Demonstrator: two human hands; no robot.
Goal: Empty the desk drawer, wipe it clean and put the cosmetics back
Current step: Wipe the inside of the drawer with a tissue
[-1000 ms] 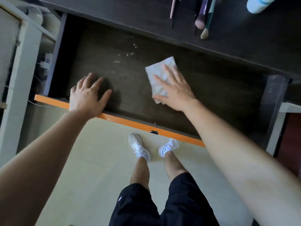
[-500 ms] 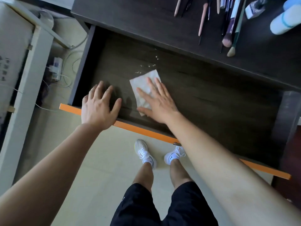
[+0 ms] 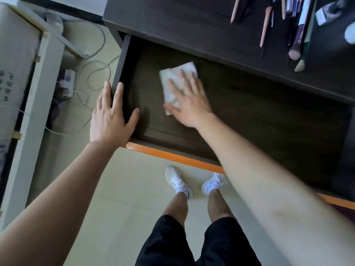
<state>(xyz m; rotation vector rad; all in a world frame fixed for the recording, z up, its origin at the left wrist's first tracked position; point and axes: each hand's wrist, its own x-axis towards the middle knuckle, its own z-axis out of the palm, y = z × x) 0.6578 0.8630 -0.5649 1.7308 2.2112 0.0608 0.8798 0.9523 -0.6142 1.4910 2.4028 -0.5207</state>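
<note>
Your left hand (image 3: pixel 110 120) lies flat with fingers spread on the front-left corner of the open drawer (image 3: pixel 249 120), holding nothing. Just to its right, inside the drawer, your right hand (image 3: pixel 189 101) presses flat on a white wipe (image 3: pixel 173 75) against the drawer floor. Beyond and right of that hand, makeup brushes (image 3: pixel 295 35) lie on the desk top (image 3: pixel 182 22).

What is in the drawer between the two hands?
Nothing: in the head view only bare dark wooden drawer floor lies between the left hand and the right hand, which presses the white wipe.
</note>
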